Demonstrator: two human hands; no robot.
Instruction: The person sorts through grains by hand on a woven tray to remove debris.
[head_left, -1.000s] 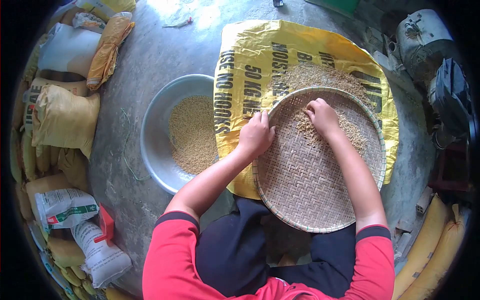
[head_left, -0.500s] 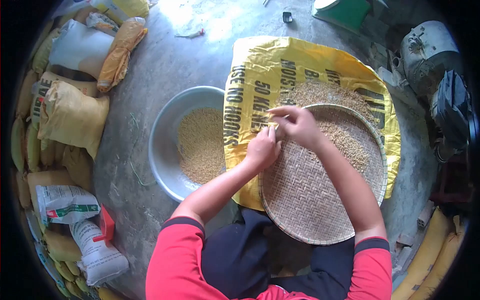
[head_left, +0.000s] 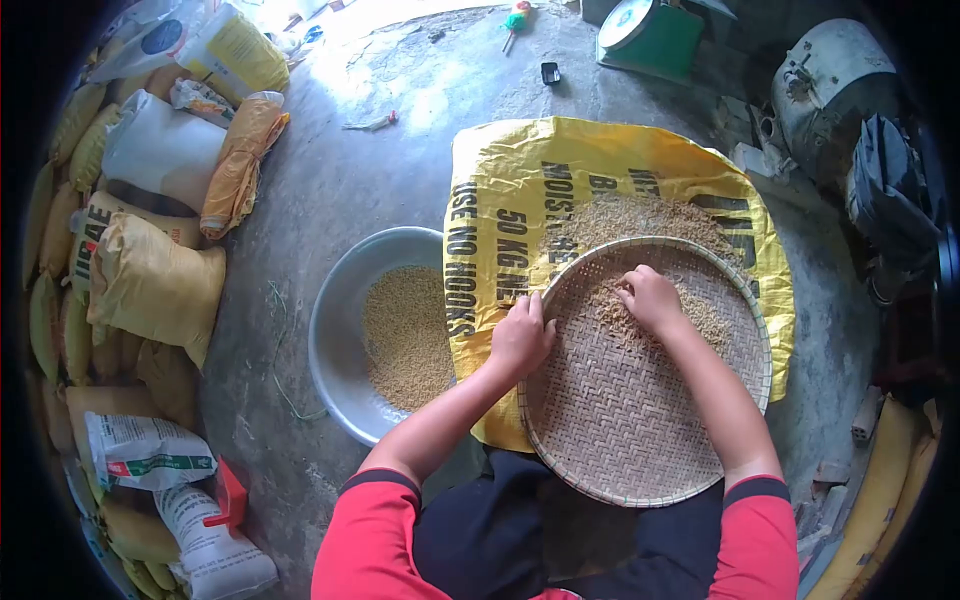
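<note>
A round woven bamboo winnowing tray (head_left: 625,430) lies tilted over my lap and a yellow sack (head_left: 520,150). On its upper part is a heap of tan unhusked grain (head_left: 705,320). My left hand (head_left: 522,338) is at the tray's left rim, thumb on the inner side and fingers over the edge, closed on it. Over the heap, my right hand (head_left: 652,298) has its fingers bent together and touching the grain; exactly what sits between the fingertips is hidden. More grain (head_left: 640,218) is spread on the sack beyond the tray.
Left of the sack stands a metal basin (head_left: 335,345) holding grain (head_left: 410,340). Filled sacks (head_left: 150,280) are stacked along the left side, near a red dustpan-like piece (head_left: 230,495). A green scale (head_left: 650,40) and a metal drum (head_left: 835,85) stand at the back right.
My hands were together above the tray's upper left rim. They have parted: the right moved right and down into the grain, the left down onto the rim. The view has tilted upward.
</note>
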